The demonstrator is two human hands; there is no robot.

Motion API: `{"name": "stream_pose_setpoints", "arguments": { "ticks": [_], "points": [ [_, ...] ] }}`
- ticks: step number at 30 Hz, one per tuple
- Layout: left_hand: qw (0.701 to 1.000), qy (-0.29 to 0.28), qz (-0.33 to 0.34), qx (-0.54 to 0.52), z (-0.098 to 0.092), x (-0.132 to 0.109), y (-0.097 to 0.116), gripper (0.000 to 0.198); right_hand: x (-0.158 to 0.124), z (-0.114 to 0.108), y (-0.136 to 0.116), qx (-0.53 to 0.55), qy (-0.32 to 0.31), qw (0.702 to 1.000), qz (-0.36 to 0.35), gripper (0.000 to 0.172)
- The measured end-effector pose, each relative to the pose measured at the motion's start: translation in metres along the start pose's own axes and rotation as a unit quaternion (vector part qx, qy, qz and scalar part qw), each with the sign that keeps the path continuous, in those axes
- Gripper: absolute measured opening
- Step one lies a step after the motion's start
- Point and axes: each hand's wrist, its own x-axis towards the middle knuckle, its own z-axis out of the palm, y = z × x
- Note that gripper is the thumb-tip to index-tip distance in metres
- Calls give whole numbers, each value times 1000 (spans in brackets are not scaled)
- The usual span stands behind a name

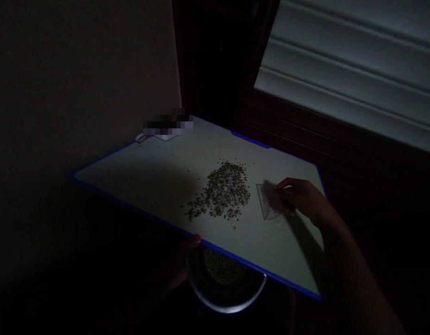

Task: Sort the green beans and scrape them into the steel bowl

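right grip [301, 197]: bare | right forearm [357, 260]: bare, slender | left grip [191, 242]: apparently bare, dim

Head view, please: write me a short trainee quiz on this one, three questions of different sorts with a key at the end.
1. Open: what does the right hand hold at the blue-rimmed board?
2. True or false: every one of the small seeds in view lies on the board.
3. Multiple choice: at which edge of the board is the left hand?
A. The far edge
B. The right edge
C. The near edge

Key:
1. A clear flat piece.
2. False; more are in the metal bowl below the board's near edge.
3. C.
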Motion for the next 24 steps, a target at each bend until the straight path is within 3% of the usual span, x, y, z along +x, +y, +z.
{"name": "stream_pose_setpoints", "arguments": {
  "ticks": [7,13,15,18,24],
  "points": [
    [1000,28,-6,-10,8,-4,3,43,1,15,-11,-32,38,999,20,12],
    [1000,13,9,-15,5,-1,2,34,-1,0,-4,-53,84,994,38,14],
    [1000,10,3,-20,4,-1,1,43,-3,-8,-2,-45,85,995,26,19],
    [999,24,-8,-26,1,-1,0,59,-9,-19,-1,-39,53,998,-3,25],
    [999,51,5,-18,0,-5,-1,45,-13,-20,0,-60,-114,990,-55,21]
  ]
}}
